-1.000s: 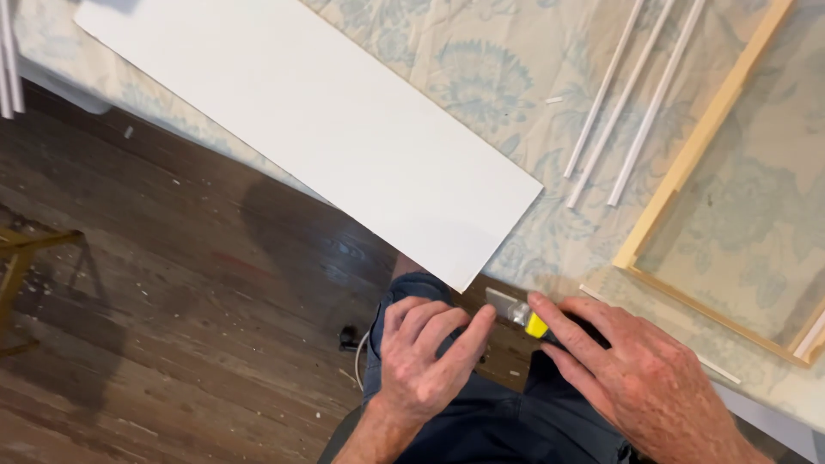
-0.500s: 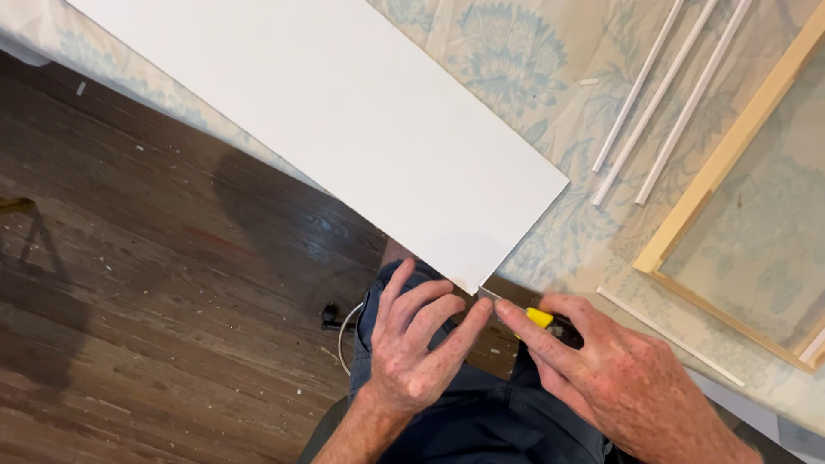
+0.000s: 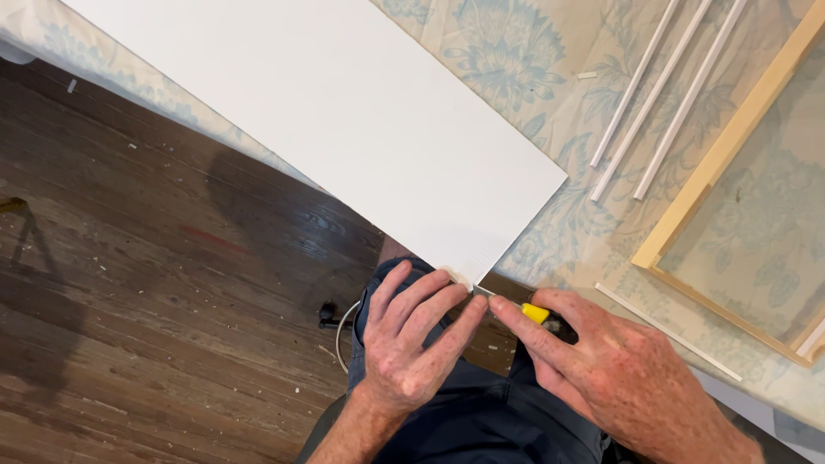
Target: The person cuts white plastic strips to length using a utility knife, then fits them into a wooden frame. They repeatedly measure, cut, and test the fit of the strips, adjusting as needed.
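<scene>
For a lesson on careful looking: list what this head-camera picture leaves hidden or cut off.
- Yellow-handled tool: mostly covered by the right hand; its kind is unclear.
- White board: cut off by the top edge.
- Wooden frame: cut off by the right edge.
- Board corner: partly behind the left hand.

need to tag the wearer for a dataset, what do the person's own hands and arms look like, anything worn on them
Both hands are bare: the left hand and right hand show no gloves, and no rings or watch are visible. No sleeves reach the visible forearms. Dark blue trousers show beneath them.
</scene>
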